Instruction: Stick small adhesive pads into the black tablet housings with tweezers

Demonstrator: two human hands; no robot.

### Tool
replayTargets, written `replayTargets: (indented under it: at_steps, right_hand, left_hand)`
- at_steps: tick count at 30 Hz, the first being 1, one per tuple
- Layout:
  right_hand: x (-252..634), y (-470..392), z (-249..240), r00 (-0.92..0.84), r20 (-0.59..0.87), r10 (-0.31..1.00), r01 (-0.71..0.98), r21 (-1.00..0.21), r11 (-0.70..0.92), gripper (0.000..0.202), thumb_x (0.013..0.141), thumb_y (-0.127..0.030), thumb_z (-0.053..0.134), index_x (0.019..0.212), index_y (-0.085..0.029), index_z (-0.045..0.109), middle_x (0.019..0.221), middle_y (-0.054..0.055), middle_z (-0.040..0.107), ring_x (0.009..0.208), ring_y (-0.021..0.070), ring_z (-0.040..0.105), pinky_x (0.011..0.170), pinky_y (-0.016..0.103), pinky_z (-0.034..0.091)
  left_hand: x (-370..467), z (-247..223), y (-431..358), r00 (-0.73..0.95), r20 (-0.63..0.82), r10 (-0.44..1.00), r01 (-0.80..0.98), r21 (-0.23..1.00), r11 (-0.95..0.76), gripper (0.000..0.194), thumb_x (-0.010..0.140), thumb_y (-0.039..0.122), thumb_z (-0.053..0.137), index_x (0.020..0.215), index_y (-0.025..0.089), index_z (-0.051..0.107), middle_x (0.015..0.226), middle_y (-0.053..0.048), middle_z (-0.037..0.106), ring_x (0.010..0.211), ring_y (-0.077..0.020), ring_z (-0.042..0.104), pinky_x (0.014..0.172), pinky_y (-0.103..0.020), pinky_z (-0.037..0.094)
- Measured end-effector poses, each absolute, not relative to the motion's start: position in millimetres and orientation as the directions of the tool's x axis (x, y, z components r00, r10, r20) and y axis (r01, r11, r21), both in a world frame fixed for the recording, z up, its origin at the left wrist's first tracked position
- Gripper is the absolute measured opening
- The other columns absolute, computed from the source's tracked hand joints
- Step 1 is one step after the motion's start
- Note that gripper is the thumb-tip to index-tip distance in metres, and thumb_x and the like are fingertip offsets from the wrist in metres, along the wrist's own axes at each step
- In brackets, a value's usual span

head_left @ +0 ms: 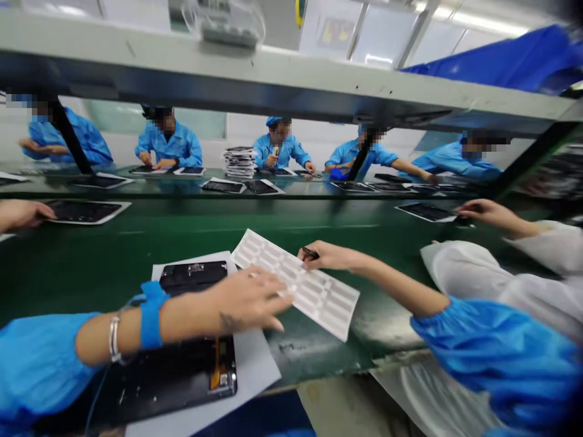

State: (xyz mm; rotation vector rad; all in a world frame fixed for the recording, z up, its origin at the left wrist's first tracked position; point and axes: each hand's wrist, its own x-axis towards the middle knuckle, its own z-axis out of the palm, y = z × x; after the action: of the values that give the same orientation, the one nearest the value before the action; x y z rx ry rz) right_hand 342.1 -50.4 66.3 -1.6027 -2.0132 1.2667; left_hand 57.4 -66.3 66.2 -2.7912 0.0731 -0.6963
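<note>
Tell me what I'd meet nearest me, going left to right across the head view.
Left sleeve, black panel, patterned sheet, right sleeve.

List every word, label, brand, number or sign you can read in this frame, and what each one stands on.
No text can be read anywhere.
White sheet with strips: no legible lettering; blurred.
Black tablet-like panel: pale marks near its top edge, too small to read.
Pale patch on the orange ribbon: too small to tell whether it is printed.
Wall notice with yellow shapes: too blurred to read.
</note>
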Motion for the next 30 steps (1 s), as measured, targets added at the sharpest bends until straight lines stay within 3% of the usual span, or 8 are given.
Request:
replayTargets:
  at_steps: [4,7,10,14,18,23,26,30]
  right_hand:
    - [381.7,-14.3,72.4,-0.419,-0.476,0.774,0.771,-0.637,0.026,0.040,0.058,-0.041,0.070,0.079,-0.007,0.068,0.072,0.004,0.058,0.069,0.0116,0.046,0.067,0.024,0.033]
    - [379.7,4.5,74.3,-0.410,-0.459,0.789,0.813,-0.576,0.087,0.039,0.060,-0.035,0.071,0.087,-0.006,0.072,0.085,0.009,0.064,0.079,0.0166,0.053,0.076,0.028,0.038]
    - [354.9,-1.7,75.4,-0.374,-0.110,0.921,0.773,-0.585,0.245,0.047,0.081,-0.044,0.061,0.108,-0.007,0.072,0.108,0.013,0.066,0.096,0.0204,0.056,0.088,0.031,0.039]
    - [314.4,-47.0,76.0,-0.179,0.354,0.918,0.600,-0.700,0.387,0.067,0.097,-0.068,0.040,0.103,-0.012,0.075,0.108,0.012,0.064,0.095,0.0177,0.058,0.082,0.028,0.043]
    - [302.1,-86.8,66.3,0.028,0.164,0.986,0.462,-0.877,0.132,0.082,0.087,-0.084,0.041,0.072,-0.012,0.075,0.063,0.008,0.053,0.059,0.0100,0.048,0.058,0.025,0.036]
    - [304.9,-101.4,42.5,0.036,-0.163,0.986,0.043,-0.986,-0.164,0.051,0.068,-0.063,0.082,0.090,-0.017,0.078,0.087,0.008,0.069,0.071,0.0102,0.063,0.075,0.022,0.051]
    - [296.3,-102.4,30.3,0.028,-0.143,0.989,0.067,-0.987,-0.145,0.040,0.071,-0.048,0.085,0.095,-0.017,0.077,0.092,0.007,0.069,0.080,0.0112,0.066,0.077,0.020,0.053]
    - [286.7,-99.9,25.6,-0.047,-0.116,0.992,0.230,-0.968,-0.102,0.045,0.089,-0.056,0.066,0.098,-0.012,0.070,0.095,0.008,0.067,0.083,0.0117,0.066,0.076,0.020,0.052]
  left_hand:
    - [40.6,47.6,-2.0,0.980,0.198,0.020,0.034,-0.067,-0.997,0.043,0.105,0.043,0.041,0.134,0.017,0.059,0.144,-0.010,0.052,0.133,-0.0251,0.048,0.111,-0.039,0.032]
    - [31.5,36.9,12.3,0.999,0.000,0.054,0.054,0.100,-0.993,0.051,0.109,0.045,0.028,0.148,0.019,0.049,0.157,-0.007,0.037,0.147,-0.0205,0.031,0.123,-0.038,0.013]
    - [29.8,28.4,2.7,0.991,-0.061,0.121,0.131,0.200,-0.971,0.054,0.110,0.044,0.026,0.155,0.018,0.039,0.160,-0.004,0.033,0.150,-0.0163,0.025,0.125,-0.033,0.007]
    - [33.6,19.7,-11.2,0.979,0.018,0.202,0.193,0.223,-0.955,0.057,0.109,0.047,0.026,0.155,0.016,0.038,0.159,-0.006,0.033,0.149,-0.0212,0.024,0.123,-0.039,0.014]
    - [27.7,17.8,-17.4,0.975,0.165,0.151,0.122,0.173,-0.977,0.049,0.108,0.045,0.030,0.149,0.022,0.047,0.153,-0.009,0.041,0.142,-0.0244,0.032,0.116,-0.042,0.026]
    - [12.9,17.4,-27.9,0.982,0.143,0.124,0.085,0.255,-0.963,0.049,0.108,0.046,0.032,0.151,0.026,0.046,0.157,-0.007,0.036,0.148,-0.0248,0.026,0.118,-0.043,0.025]
    - [11.5,14.4,-30.7,0.977,0.135,0.162,0.117,0.294,-0.949,0.049,0.108,0.047,0.030,0.152,0.030,0.046,0.160,-0.006,0.031,0.151,-0.0268,0.022,0.118,-0.045,0.026]
    - [16.9,9.2,-30.6,0.972,0.164,0.167,0.112,0.299,-0.948,0.051,0.107,0.051,0.031,0.149,0.030,0.051,0.161,-0.010,0.029,0.150,-0.0327,0.025,0.116,-0.050,0.029]
